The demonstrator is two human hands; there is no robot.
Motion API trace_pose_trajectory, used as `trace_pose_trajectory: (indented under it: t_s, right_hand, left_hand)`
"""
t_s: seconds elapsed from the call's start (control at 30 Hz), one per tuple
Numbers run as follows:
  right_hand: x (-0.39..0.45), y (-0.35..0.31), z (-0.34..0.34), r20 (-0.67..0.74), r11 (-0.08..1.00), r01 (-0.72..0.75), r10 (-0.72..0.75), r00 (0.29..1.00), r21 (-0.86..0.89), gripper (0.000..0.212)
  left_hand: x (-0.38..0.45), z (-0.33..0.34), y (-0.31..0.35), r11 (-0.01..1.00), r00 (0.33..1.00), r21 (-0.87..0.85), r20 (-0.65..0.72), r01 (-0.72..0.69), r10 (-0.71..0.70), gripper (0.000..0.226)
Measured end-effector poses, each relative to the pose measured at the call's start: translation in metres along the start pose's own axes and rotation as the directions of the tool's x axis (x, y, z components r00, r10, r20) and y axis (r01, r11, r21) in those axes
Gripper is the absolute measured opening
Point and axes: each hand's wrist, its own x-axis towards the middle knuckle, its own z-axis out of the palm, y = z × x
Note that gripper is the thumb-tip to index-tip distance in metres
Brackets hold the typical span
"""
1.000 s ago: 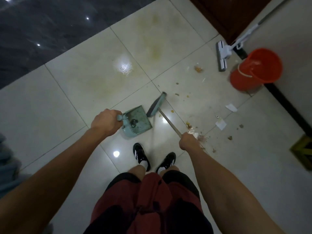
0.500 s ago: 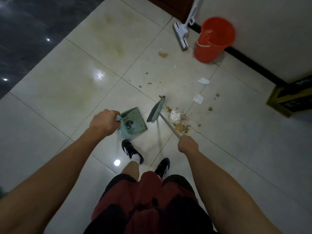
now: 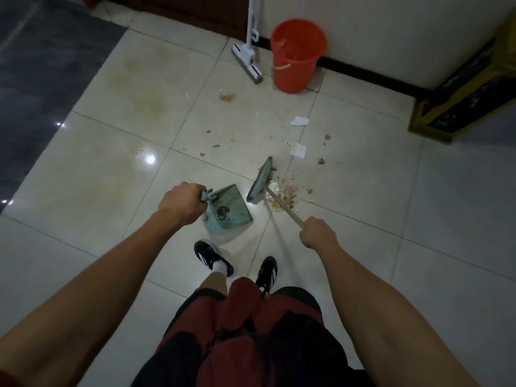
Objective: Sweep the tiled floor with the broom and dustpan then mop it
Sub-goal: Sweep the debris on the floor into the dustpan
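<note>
Dustpan (image 3: pixel 230 209) hangs from my left hand (image 3: pixel 181 203), clenched on its handle; my right hand (image 3: pixel 318 232) grips the broom (image 3: pixel 261 181) stick. Broom head sits beside the debris (image 3: pixel 287 195) on the floor (image 3: pixel 111 152). Mop (image 3: pixel 248 57) and bucket (image 3: pixel 296 54) stand by the wall.

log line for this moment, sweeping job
phase: sweeping | left hand: holds dustpan | right hand: holds broom | debris pile: beside broom head, outside pan | mop: untouched
</note>
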Motion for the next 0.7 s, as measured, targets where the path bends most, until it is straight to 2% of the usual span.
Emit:
trace_pose_trajectory:
  t_s: [0.13, 0.33, 0.53, 0.7]
  right_hand:
    - [0.004, -0.001, -0.004, -0.016, 0.999, 0.04, -0.04, 0.999, 0.031, 0.029]
    - [0.021, -0.043, -0.013, -0.041, 0.995, 0.089, -0.087, 0.995, 0.051, 0.029]
    - [0.051, -0.122, -0.019, -0.045, 0.987, 0.125, -0.12, 0.992, 0.105, 0.029]
    - [0.079, -0.223, -0.022, -0.033, 0.976, 0.184, -0.181, 0.983, 0.116, 0.03]
  left_hand:
    - [0.001, -0.008, 0.005, 1.0, 1.0, 0.006, -0.014, 0.009, -0.009, 0.006]
    - [0.006, -0.021, -0.025, 0.998, 0.997, -0.033, -0.045, 0.063, -0.064, 0.01]
    - [0.029, -0.04, -0.095, 0.981, 0.984, -0.098, -0.051, 0.165, -0.17, 0.014]
    - [0.062, -0.065, -0.18, 0.956, 0.967, -0.159, -0.024, 0.248, -0.255, 0.013]
